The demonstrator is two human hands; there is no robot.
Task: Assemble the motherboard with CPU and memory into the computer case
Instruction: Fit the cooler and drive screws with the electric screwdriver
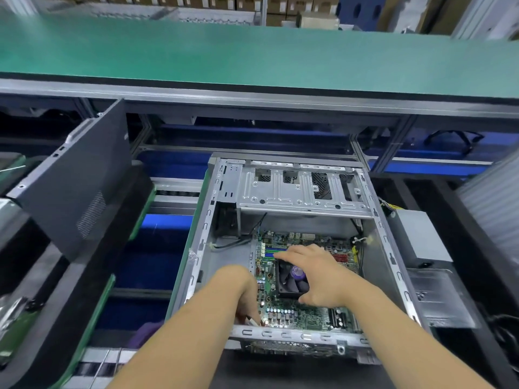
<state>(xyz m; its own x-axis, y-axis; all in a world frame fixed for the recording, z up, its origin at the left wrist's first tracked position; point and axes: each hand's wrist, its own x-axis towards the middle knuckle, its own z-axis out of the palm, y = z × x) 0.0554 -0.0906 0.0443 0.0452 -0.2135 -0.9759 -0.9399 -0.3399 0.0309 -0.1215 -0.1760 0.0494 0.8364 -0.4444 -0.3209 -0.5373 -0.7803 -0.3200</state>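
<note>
The open case (295, 192) lies on its side around both hands, its drive cage beyond them and its near rail just under the wrists. Beyond and above it runs the green tabletop (252, 57); a dark side panel (75, 181) leans well to the left of the left hand, and a grey power supply (418, 240) sits outside the case wall, to the right of the right hand. The motherboard (306, 315) lies flat on the case floor beneath both hands. The right hand (320, 273) is spread over the black cooler (292, 279), fingers reaching past its far edge and thumb at its near corner. The left hand (241, 293) curls down at the board's left edge, fingertips near something small and white; whether it pinches that, I cannot tell. The board looks stiff yet fragile and fairly light, so it is best held by its bare edges or the sturdy cooler, away from the pins, slots and capacitors. The fan hub carries a purple label (297, 272), too blurred to read; no other writing is legible.
</note>
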